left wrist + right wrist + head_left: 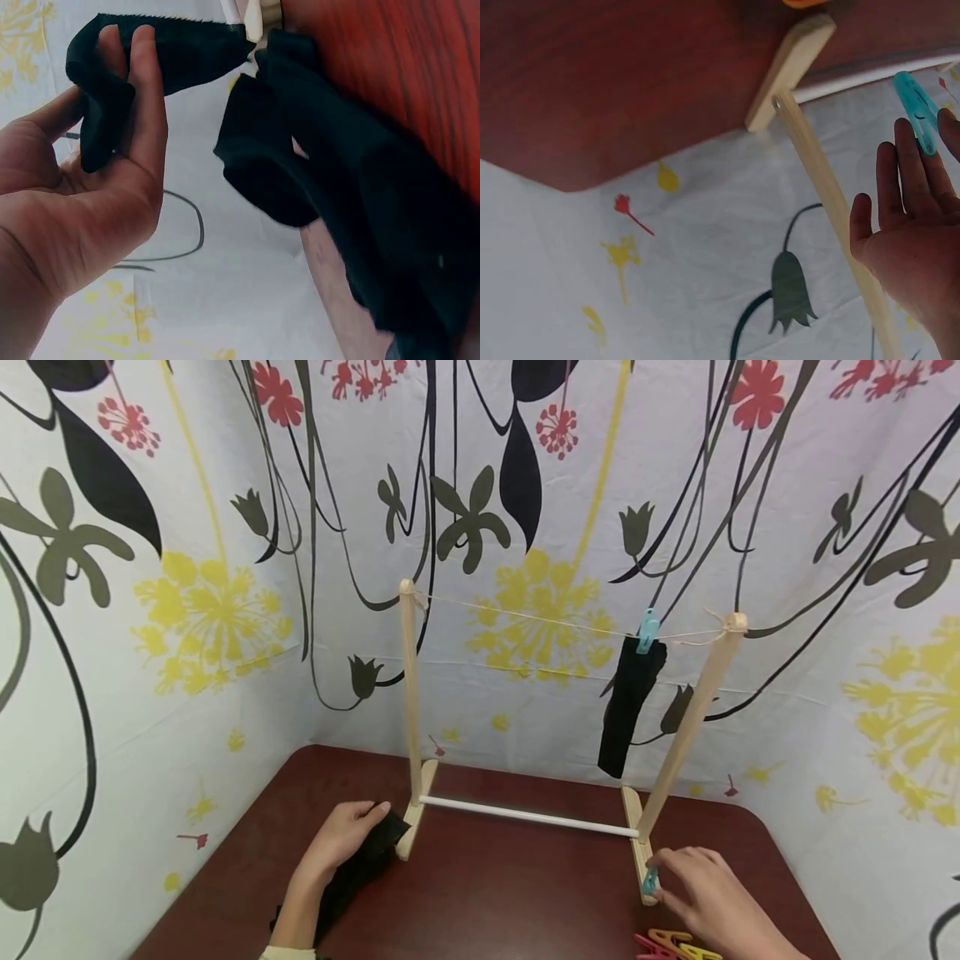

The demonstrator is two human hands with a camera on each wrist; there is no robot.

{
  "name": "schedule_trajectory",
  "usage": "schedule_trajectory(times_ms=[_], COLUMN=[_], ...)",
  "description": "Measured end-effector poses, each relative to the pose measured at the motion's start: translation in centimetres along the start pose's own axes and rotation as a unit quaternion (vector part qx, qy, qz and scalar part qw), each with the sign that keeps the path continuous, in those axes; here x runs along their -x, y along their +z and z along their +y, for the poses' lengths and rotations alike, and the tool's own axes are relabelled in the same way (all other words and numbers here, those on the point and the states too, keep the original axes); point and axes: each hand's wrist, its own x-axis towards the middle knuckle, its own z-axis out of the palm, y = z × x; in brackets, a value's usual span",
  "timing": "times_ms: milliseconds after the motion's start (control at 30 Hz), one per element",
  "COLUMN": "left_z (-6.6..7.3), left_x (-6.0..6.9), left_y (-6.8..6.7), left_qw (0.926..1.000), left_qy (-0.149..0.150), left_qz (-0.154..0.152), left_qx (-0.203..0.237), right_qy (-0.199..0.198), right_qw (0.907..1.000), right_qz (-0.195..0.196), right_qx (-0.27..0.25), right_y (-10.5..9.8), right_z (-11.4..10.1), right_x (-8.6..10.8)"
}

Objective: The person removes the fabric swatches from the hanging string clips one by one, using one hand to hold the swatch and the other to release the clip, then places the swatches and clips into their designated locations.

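My left hand (341, 839) pinches a black sock (187, 56) low over the left of the table. More black socks (375, 172) lie in a heap beneath that hand and forearm. Between thumb and fingertips, my right hand (712, 893) holds a light blue clothespin (650, 882), beside the right foot of a small wooden drying rack (411, 693). From the rack's string (525, 616), near the right post, hangs another black sock (632, 710), clipped by a second light blue clothespin (648, 631).
Several red, orange and yellow clothespins (678, 943) lie on the dark red table (517, 893) below my right hand. A white rod (532, 817) joins the rack's feet. Flower-printed cloth (465, 710) stands behind the table and along its sides.
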Motion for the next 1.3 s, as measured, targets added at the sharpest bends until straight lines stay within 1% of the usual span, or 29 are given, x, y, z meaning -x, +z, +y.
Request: schedule_trajectory(times_ms=[100,167,267,333,467,533,633,733,833,967,1067,1200,1300], left_z=[-0.2,-0.4,-0.7,-0.9,-1.1,-1.2,-1.7,-2.3,-2.8,-3.5,-3.9,-4.4,-4.7], left_x=[0.0,0.1,0.4,0.6,1.0,1.2,1.5,1.8,2.2,2.6,2.7,2.9,2.9], left_y=[-0.5,-0.9,-1.3,-1.6,-2.1,-2.3,-2.4,-2.5,-2.6,-2.8,-2.8,-2.8,-2.9], left_qw=[0.9996,0.9985,0.9946,0.9909,0.9857,0.9837,0.9801,0.9757,0.9695,0.9614,0.9609,0.9639,0.9609], left_qy=[-0.018,-0.025,-0.042,-0.043,-0.043,-0.047,-0.061,-0.083,-0.104,-0.131,-0.138,-0.136,-0.141], left_qz=[0.004,0.008,0.012,0.016,0.017,0.014,0.016,0.028,0.039,0.049,0.056,0.057,0.059], left_qx=[-0.021,-0.047,-0.095,-0.126,-0.162,-0.173,-0.188,-0.201,-0.218,-0.237,-0.233,-0.221,-0.231], right_qy=[0.024,0.033,0.038,0.043,0.058,0.061,0.045,0.030,0.028,0.008,-0.007,-0.003,0.001], right_qw=[0.9991,0.9985,0.9980,0.9979,0.9970,0.9966,0.9964,0.9954,0.9945,0.9937,0.9927,0.9915,0.9899], right_qz=[-0.031,-0.039,-0.043,-0.040,-0.042,-0.047,-0.059,-0.070,-0.080,-0.088,-0.090,-0.093,-0.103], right_qx=[-0.015,-0.021,-0.026,-0.027,-0.028,-0.029,-0.043,-0.057,-0.062,-0.069,-0.080,-0.091,-0.097], right_y=[0.6,0.8,1.0,1.0,1.3,1.5,1.8,2.2,2.5,3.1,3.7,4.4,4.9], right_z=[0.5,0.8,1.3,1.6,2.3,2.7,3.3,3.9,4.3,4.6,4.6,4.3,4.1], right_x=[0.4,0.7,1.1,1.3,1.6,1.9,2.2,2.4,2.5,2.5,2.7,2.7,2.4])
